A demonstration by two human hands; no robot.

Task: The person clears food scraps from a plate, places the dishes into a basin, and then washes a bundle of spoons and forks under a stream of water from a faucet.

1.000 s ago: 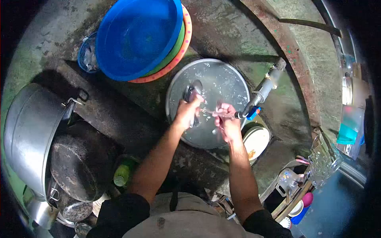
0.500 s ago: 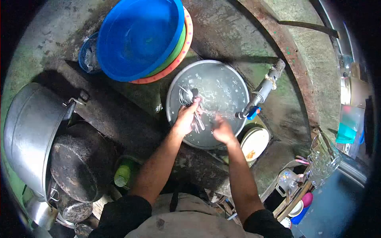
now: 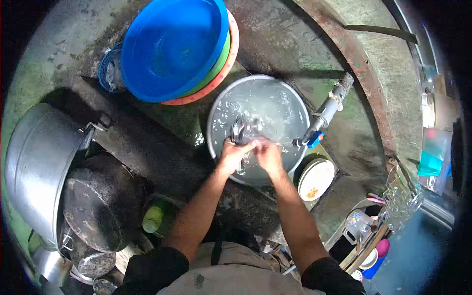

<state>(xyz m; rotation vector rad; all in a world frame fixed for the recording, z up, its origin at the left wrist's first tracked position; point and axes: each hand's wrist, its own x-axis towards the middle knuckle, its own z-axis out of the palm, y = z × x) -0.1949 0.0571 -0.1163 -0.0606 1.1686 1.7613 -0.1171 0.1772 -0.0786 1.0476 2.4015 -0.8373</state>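
Note:
My left hand point(image 3: 233, 156) is closed round a bunch of metal spoons and forks point(image 3: 238, 130), their bowls pointing away from me and the handles showing below the fingers. Meeting it from the right is my right hand point(image 3: 269, 157), its fingers blurred by motion beside the left thumb and the cutlery. Whether it grips a piece cannot be made out. Both hands are over a round metal basin point(image 3: 213, 109) of cloudy water with bits of foam. A grey pipe tap with a blue handle point(image 3: 315, 140) reaches over the basin's right rim.
Stacked plates point(image 3: 317, 179) with a brown food stain stand right of the basin. Nested plastic tubs, a blue tub point(image 3: 174, 49) on top, lie behind left. A large metal pot point(image 3: 37, 167) and a blackened pot point(image 3: 96, 201) are at left, a green bottle point(image 3: 152, 221) nearer me.
My right hand has moved left and up to meet my left hand at the cutlery. The bunch has shifted slightly right and is more blurred.

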